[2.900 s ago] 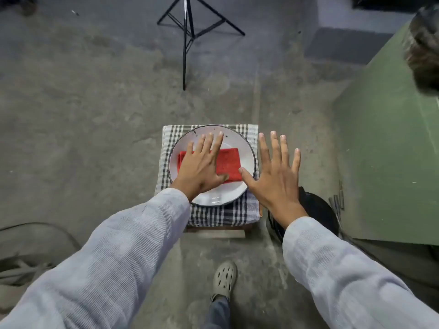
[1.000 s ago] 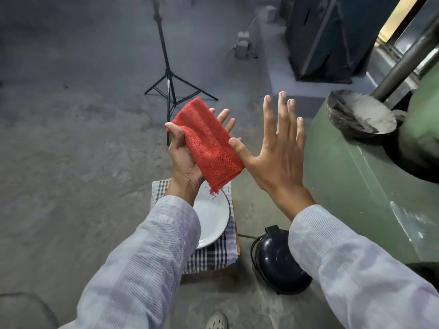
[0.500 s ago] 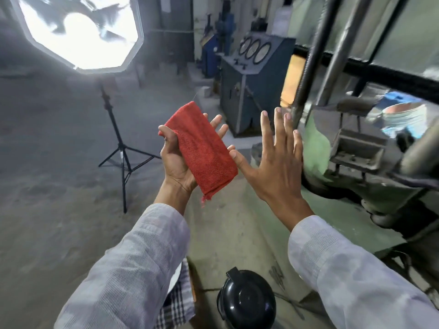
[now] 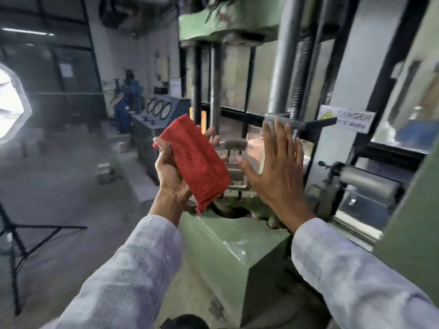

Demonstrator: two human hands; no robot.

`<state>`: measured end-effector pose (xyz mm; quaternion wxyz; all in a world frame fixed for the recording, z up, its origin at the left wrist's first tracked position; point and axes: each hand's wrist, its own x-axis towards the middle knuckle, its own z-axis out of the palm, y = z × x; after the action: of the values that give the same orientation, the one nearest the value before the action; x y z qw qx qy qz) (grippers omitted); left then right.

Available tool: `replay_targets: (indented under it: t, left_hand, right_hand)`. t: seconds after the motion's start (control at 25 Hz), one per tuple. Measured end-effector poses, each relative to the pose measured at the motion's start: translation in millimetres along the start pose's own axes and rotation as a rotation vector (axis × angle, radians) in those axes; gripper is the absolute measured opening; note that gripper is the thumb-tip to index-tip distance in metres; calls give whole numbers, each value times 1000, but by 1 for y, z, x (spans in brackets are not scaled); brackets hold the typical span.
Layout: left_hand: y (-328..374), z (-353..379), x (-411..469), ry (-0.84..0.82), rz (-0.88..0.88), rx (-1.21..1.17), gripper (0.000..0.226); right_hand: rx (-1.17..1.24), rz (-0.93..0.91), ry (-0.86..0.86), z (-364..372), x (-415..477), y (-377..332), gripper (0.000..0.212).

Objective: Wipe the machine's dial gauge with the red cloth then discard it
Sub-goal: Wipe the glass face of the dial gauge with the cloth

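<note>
My left hand (image 4: 169, 173) is raised at chest height, palm up, holding a folded red cloth (image 4: 196, 160) that drapes over its fingers. Beside it, my right hand (image 4: 275, 169) is flat and empty, fingers spread, a short gap from the cloth. Both hands hover in front of a green press machine (image 4: 235, 248) with steel columns. Several round dial gauges (image 4: 159, 108) sit on a dark console farther back on the left, well beyond my hands.
A black light-stand tripod (image 4: 16, 236) stands at the left on the concrete floor. A bright softbox (image 4: 9, 108) glows at the left edge. A danger sign (image 4: 346, 121) hangs on the black frame to the right. A black round object (image 4: 183, 322) lies at the bottom edge.
My left hand lifted the red cloth off the plate and raised it. My view swung up from the floor to the green machine; both hands stayed raised side by side.
</note>
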<state>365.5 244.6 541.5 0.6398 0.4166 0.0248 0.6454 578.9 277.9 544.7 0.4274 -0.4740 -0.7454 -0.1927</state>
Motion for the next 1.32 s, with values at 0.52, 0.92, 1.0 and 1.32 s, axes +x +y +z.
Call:
replay_targets:
  t: [0.52,0.92,1.0,1.32]
  left_hand:
    - [-276,230,109,-337,-192,-191,109]
    - [-429,334,150,-156,-316,-206,93]
    - [-458,347,165,-88,-340,-208,89]
    - [-572,402,243,326,-136,-68,23]
  right_hand:
    - [-318,197,138,-241,-67,279,97]
    - [-537,415,198,-343,-136,414,94]
    - [-593,486,199,-356,-150,444,93]
    - [-740,588,237,-377,-159,556,95]
